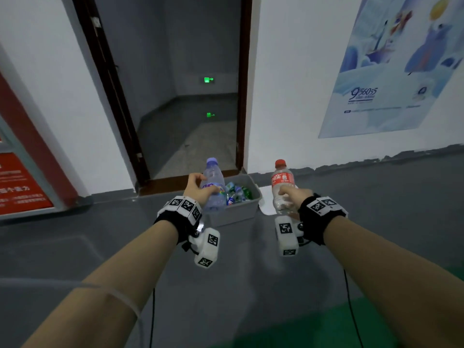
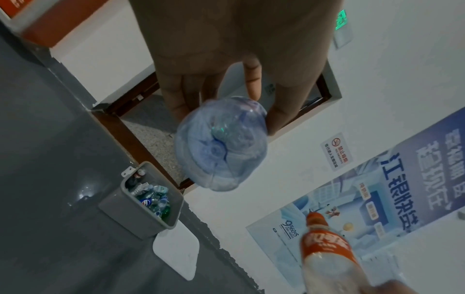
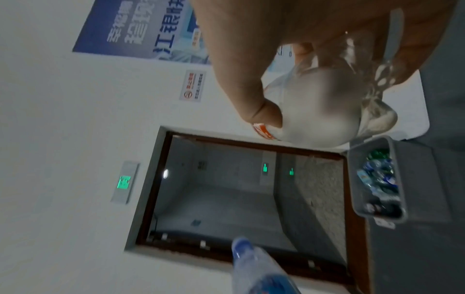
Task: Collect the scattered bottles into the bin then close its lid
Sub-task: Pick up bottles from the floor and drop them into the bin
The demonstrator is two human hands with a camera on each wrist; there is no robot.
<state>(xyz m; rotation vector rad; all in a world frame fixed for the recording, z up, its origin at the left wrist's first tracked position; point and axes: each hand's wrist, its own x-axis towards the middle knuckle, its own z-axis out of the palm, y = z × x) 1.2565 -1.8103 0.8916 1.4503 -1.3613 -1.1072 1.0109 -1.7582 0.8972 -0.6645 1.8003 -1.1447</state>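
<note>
Bottles: two in hand, many already in the bin (image 1: 238,209). The bin sits on the grey floor (image 1: 100,234) by the doorway (image 1: 175,96), open, with a heap of mixed bottles inside; it looks well filled, so collection seems mostly done. Left hand (image 1: 198,188) is wrapped around a clear blue-capped bottle (image 1: 213,187), fingers curled on its middle, held upright in front of the bin in the head view. Right hand (image 1: 292,197) grips a red-capped cola bottle (image 1: 282,187) around the lower body, also upright, lined up with the white lid (image 1: 267,204) rather than the bin opening. Neither bottle is in the bin yet. The lid lies flat on the floor just beside the bin's right side.

Left to do, as I read it: drop both bottles in, check for stragglers, fit the lid.

Hard to tell:
- Whether more bottles lie on the floor; none show in any view, but only part of the floor is covered.
- How deep the pile goes; only the top layer shows.
- Most of the lid is behind the right hand in the head view; the left wrist view shows it better.
- Both wrist views are mostly palm and bottle base, blurred.
- Whether the lid clips to the small white latch on the bin's end.
</note>
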